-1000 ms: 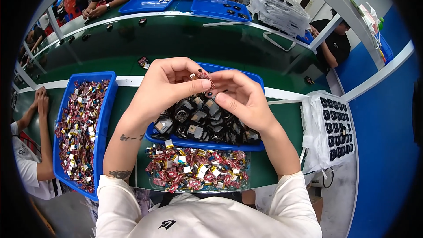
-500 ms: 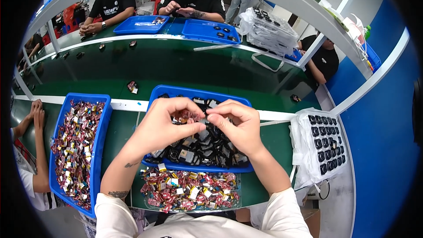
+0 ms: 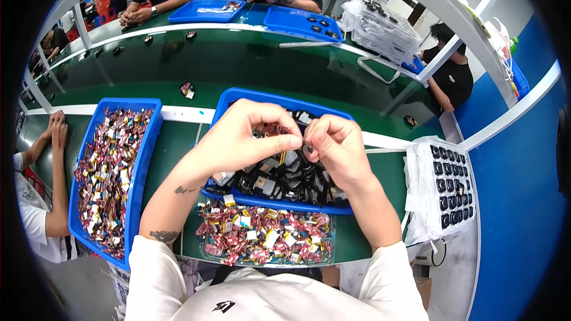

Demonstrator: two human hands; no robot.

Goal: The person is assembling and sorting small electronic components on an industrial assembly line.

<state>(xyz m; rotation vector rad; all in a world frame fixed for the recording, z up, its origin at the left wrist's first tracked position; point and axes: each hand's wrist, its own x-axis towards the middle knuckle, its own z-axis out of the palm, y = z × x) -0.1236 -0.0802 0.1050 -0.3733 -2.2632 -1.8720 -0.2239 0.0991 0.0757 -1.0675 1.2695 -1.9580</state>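
Both hands meet over a blue bin point(image 3: 285, 96) filled with black plastic housings point(image 3: 279, 175). My left hand point(image 3: 256, 134) is closed on a small red circuit board point(image 3: 275, 129), mostly hidden behind its fingers. Close against that thumb tip, the fingers of my right hand point(image 3: 340, 148) pinch a small dark round part point(image 3: 308, 148); its exact kind is too small to make out. In front of the bin, a clear tray point(image 3: 334, 252) carries a heap of red circuit boards with white and yellow pieces point(image 3: 264, 235).
Left stands another blue bin point(image 3: 156, 134) full of similar boards, beside a co-worker's hands point(image 3: 57, 128). A wrapped stack of trays with black parts point(image 3: 443, 184) is at the right. Beyond a white rail point(image 3: 181, 114), a green belt point(image 3: 250, 68) carries scattered pieces; people sit across it.
The view has shifted, so the bench appears higher and further right. My fingertips remain together over the bin, and a small dark part now shows at my right fingers.
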